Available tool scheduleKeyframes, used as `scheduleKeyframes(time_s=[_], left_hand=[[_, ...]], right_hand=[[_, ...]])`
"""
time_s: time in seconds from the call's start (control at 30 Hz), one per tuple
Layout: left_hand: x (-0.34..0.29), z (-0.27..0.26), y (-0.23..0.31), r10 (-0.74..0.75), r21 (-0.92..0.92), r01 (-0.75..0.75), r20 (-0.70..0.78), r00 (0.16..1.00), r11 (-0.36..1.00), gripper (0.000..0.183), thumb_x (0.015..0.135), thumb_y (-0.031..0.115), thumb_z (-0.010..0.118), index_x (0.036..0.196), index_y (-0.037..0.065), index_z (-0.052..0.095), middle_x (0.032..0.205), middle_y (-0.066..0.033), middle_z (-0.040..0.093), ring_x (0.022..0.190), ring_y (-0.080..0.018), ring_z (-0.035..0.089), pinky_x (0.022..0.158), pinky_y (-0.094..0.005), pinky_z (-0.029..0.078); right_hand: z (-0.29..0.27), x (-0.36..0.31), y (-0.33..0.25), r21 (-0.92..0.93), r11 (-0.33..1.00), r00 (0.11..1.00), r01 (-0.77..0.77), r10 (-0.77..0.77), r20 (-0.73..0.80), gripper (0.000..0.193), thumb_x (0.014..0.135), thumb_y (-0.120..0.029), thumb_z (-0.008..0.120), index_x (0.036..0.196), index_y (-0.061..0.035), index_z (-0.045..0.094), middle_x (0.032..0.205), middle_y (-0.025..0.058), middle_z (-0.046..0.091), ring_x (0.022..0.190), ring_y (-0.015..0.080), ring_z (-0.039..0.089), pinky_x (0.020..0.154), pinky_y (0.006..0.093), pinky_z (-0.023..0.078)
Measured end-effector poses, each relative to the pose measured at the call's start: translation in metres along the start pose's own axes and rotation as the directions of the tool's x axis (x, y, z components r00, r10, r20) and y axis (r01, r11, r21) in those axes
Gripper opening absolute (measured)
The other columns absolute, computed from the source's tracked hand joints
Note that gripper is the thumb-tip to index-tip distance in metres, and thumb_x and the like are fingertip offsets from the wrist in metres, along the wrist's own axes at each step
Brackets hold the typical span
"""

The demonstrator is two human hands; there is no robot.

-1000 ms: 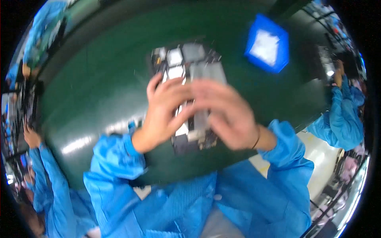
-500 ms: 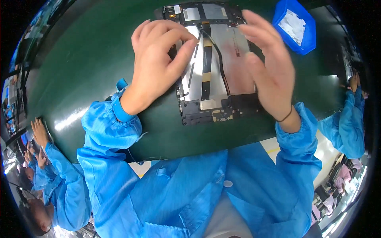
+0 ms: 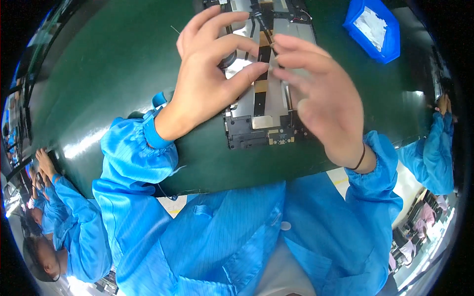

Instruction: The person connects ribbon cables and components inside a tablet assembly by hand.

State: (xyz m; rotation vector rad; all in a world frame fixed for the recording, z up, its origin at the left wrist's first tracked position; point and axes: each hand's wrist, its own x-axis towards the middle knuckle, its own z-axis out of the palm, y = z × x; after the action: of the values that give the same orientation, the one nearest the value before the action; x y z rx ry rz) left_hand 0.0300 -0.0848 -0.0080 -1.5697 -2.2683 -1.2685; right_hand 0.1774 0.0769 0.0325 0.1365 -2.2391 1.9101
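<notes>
A tablet-like device [image 3: 242, 139] lies opened on the green table, showing silver panels and a black frame. Down its middle runs a black flat ribbon [image 3: 259, 103] with tan tape patches. A thin black cable [image 3: 260, 22] slants beside it. My left hand [image 3: 210, 81] reaches over the device's left side, thumb and forefinger tips a little apart above the ribbon, other fingers spread. Below that palm shows a dark round thing [image 3: 228, 60] I cannot make out. My right hand [image 3: 328, 93], partly blurred, hovers over the right side, fingers apart, tips near the cable. I see nothing held in either hand.
A blue bin [image 3: 391, 45] with white paper-like pieces [image 3: 371, 28] stands at the far right of the green table [image 3: 123, 74]. A co-worker's blue sleeve [image 3: 81, 217] is at the left, another sleeve [image 3: 428, 155] at the right.
My left hand has moved right, its thumb and forefinger tips now over the ribbon. My right hand has swung left and nearer to me. The device shows slightly higher in view.
</notes>
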Motion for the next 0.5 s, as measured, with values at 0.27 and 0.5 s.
scheduleKeyframes(time_s=[0.27, 0.5], left_hand=[[-0.032, -0.032, 0.010, 0.478, 0.292, -0.463, 0.024, 0.878, 0.837, 0.028, 0.060, 0.028, 0.081, 0.086, 0.033, 0.073, 0.098, 0.0049, 0.066, 0.107, -0.0230, 0.052, 0.100, -0.0447, 0.035], [-0.038, -0.034, 0.019, 0.624, 0.365, -0.601, 0.064, 0.778, 0.711, 0.023, 0.067, 0.024, 0.073, 0.090, 0.030, 0.072, 0.089, 0.0097, 0.064, 0.092, -0.0140, 0.057, 0.099, -0.0401, 0.034]], right_hand=[[-0.005, 0.009, -0.008, -0.879, 0.401, 0.965, 0.257, -0.154, 0.212, 0.028, 0.074, -0.009, 0.068, 0.101, -0.0128, 0.072, 0.125, 0.0103, 0.060, 0.123, 0.0348, 0.052, 0.100, 0.0444, 0.037], [-0.010, 0.011, -0.017, -0.960, 0.227, 0.915, 0.164, -0.398, 0.062, 0.028, 0.072, -0.013, 0.071, 0.101, -0.0112, 0.070, 0.122, 0.0099, 0.062, 0.121, 0.0337, 0.053, 0.102, 0.0448, 0.035]])
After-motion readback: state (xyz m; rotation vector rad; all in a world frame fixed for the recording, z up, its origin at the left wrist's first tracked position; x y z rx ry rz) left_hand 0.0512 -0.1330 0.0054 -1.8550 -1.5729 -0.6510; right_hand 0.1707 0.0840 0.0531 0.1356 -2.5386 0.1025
